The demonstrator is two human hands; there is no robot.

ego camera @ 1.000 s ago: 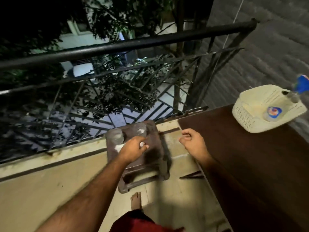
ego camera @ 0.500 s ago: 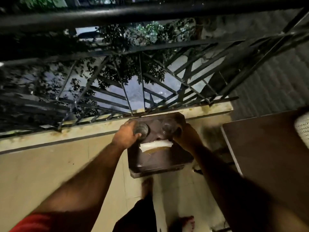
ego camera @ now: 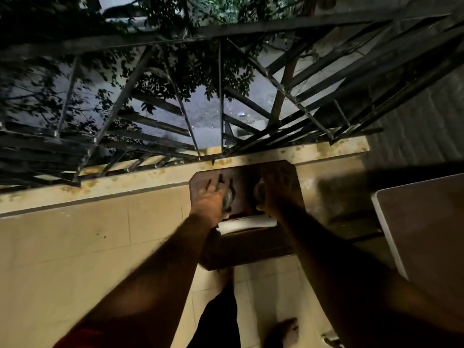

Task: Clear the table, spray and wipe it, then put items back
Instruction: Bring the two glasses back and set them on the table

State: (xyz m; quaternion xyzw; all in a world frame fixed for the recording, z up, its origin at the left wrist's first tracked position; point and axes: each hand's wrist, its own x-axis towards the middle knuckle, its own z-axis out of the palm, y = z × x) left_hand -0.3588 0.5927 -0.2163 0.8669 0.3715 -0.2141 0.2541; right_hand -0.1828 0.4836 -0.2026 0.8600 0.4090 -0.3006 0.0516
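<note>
We reach over stool (ego camera: 251, 244) by railing. Left hand (ego camera: 209, 200) grips one glass (ego camera: 228, 197), right hand (ego camera: 278, 194) grips other glass (ego camera: 259, 193); folded cloth (ego camera: 247, 223) lies just behind. Tabletop (ego camera: 426, 222) at right looks bare; we judge putting-back stage underway, glasses not yet returned.

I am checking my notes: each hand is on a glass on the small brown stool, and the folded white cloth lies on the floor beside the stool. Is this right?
Not quite. In the head view the folded white cloth lies on the stool itself, just nearer than the two glasses, not on the floor. The rest is right.
</note>
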